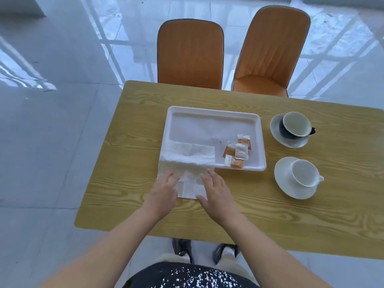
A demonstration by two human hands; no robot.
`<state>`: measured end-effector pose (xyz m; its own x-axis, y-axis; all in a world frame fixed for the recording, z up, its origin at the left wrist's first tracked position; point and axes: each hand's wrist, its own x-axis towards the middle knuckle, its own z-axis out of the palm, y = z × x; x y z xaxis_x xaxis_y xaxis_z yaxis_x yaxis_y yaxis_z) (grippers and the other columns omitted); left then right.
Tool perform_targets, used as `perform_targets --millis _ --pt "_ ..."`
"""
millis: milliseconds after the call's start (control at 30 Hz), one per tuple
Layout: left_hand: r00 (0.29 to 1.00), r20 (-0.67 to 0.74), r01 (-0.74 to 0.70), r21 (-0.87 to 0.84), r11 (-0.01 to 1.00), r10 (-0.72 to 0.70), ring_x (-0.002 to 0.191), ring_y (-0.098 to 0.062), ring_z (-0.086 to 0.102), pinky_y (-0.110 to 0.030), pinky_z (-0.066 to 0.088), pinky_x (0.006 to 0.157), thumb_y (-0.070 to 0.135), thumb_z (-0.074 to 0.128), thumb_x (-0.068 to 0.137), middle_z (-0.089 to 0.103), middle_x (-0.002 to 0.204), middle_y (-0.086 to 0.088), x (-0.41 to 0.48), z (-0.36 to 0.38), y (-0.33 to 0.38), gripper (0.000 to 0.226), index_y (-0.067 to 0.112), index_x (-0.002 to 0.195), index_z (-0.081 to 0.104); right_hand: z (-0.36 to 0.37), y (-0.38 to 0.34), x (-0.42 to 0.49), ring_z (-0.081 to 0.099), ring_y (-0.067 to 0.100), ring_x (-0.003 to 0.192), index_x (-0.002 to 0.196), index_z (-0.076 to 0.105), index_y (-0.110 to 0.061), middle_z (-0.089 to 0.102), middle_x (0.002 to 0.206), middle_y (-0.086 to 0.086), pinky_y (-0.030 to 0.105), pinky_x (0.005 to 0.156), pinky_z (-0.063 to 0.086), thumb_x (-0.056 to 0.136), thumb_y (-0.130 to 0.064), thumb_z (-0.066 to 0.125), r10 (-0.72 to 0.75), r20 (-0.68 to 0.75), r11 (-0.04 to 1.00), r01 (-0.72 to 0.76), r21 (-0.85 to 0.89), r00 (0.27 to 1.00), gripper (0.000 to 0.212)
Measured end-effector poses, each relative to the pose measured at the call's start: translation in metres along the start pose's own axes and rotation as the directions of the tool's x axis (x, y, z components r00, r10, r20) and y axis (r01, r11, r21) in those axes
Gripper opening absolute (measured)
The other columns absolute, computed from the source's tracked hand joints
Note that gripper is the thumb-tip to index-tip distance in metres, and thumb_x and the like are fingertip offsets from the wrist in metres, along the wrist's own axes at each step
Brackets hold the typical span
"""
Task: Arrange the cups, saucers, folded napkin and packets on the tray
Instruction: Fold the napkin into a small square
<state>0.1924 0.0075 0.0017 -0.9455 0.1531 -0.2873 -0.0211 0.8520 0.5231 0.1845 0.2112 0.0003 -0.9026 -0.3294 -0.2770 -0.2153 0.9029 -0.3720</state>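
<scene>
A white tray (212,116) sits mid-table. Several orange and white packets (238,151) lie in its near right corner. A white paper napkin (188,156) drapes over the tray's near left rim and onto the table. My left hand (164,193) and my right hand (216,190) lie on the napkin's near part with fingers extended, one on each side. To the right of the tray stand a dark cup (295,124) on a grey saucer (276,134) and, nearer, a white cup (305,172) on a white saucer (284,183).
The wooden table (270,221) has its near edge just above my shoes. Two orange chairs (190,53) stand at its far side. Glossy tiled floor surrounds it.
</scene>
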Motion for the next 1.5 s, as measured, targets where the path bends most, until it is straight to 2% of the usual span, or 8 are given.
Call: perform_targets --millis 133,267,467,733,1000,1200,1300,1500 --pt "1.000 0.022 -0.017 0.136 0.991 0.014 0.153 -0.026 0.009 -0.044 0.016 0.123 0.035 0.039 0.104 0.009 0.166 -0.007 -0.007 0.014 -0.016 0.057 0.018 0.156 0.023 0.021 0.002 0.000 -0.017 0.021 0.153 0.159 -0.006 -0.020 -0.019 0.166 -0.002 0.045 0.125 0.005 0.101 -0.052 0.037 0.015 0.118 0.995 -0.002 -0.104 0.993 0.079" --pt "0.992 0.116 0.023 0.265 0.964 -0.056 0.153 -0.020 -0.015 -0.054 -0.001 0.121 0.056 0.019 0.101 -0.018 0.165 0.005 -0.009 0.028 -0.031 0.065 0.034 0.157 -0.005 0.038 0.008 0.002 -0.023 0.017 0.151 0.158 -0.011 -0.023 -0.024 0.163 -0.006 0.044 0.123 -0.007 0.099 -0.062 0.024 0.054 0.161 0.992 -0.035 -0.118 0.985 0.078" --pt "0.987 0.138 0.036 0.335 0.942 -0.086 0.149 -0.019 -0.026 -0.055 -0.010 0.119 0.059 0.020 0.100 -0.029 0.162 0.004 -0.018 0.039 -0.042 0.069 0.037 0.153 -0.019 0.049 0.008 -0.003 -0.028 0.018 0.148 0.156 -0.015 -0.020 -0.031 0.159 -0.005 0.044 0.120 -0.015 0.097 -0.066 0.016 0.083 0.162 0.985 -0.056 -0.165 0.983 0.081" --pt "0.990 0.138 -0.014 0.385 0.923 -0.043 0.145 -0.022 -0.035 -0.053 -0.015 0.116 0.064 0.018 0.096 -0.038 0.158 0.003 -0.060 0.057 -0.045 0.077 0.035 0.150 -0.028 0.062 0.013 -0.040 -0.033 0.020 0.146 0.155 -0.023 -0.021 -0.036 0.159 -0.003 0.048 0.121 -0.014 0.095 -0.067 0.021 0.031 0.199 0.974 0.015 -0.227 0.980 0.087" --pt "0.991 0.127 -0.008 0.382 0.924 -0.044 0.145 -0.021 -0.035 -0.053 -0.019 0.115 0.068 0.018 0.093 -0.040 0.157 0.003 -0.094 0.069 -0.044 0.080 0.034 0.151 -0.026 0.073 0.011 -0.072 -0.035 0.018 0.146 0.155 -0.022 -0.022 -0.038 0.158 -0.005 0.047 0.118 -0.018 0.094 -0.068 0.017 0.009 0.199 0.971 0.038 -0.234 0.980 0.086" --pt "0.988 0.142 0.010 0.349 0.937 -0.064 0.143 -0.020 -0.038 -0.051 -0.022 0.114 0.066 0.029 0.095 -0.042 0.155 0.004 -0.098 0.070 -0.043 0.082 0.038 0.150 -0.026 0.076 0.009 -0.079 -0.032 0.020 0.147 0.156 -0.020 -0.023 -0.033 0.161 -0.003 0.048 0.120 -0.013 0.095 -0.065 0.030 0.013 0.187 0.971 0.032 -0.238 0.982 0.089" --pt "0.989 0.135 0.006 0.351 0.936 -0.057 0.145 -0.021 -0.031 -0.051 -0.018 0.115 0.063 0.035 0.096 -0.034 0.159 0.004 -0.099 0.070 -0.042 0.082 0.037 0.153 -0.017 0.075 0.010 -0.078 -0.032 0.020 0.147 0.156 -0.019 -0.023 -0.032 0.161 -0.003 0.049 0.122 -0.010 0.095 -0.064 0.033 0.012 0.197 0.972 0.035 -0.234 0.980 0.090" --pt "0.996 0.091 -0.013 0.362 0.932 -0.021 0.151 -0.027 -0.009 -0.055 -0.004 0.117 0.052 0.055 0.092 -0.010 0.165 0.000 -0.110 0.074 -0.041 0.084 0.031 0.158 0.006 0.077 0.009 -0.087 -0.033 0.021 0.146 0.153 -0.024 -0.025 -0.036 0.159 -0.005 0.048 0.121 -0.013 0.094 -0.063 0.038 0.005 0.221 0.976 0.043 -0.213 0.975 0.094"
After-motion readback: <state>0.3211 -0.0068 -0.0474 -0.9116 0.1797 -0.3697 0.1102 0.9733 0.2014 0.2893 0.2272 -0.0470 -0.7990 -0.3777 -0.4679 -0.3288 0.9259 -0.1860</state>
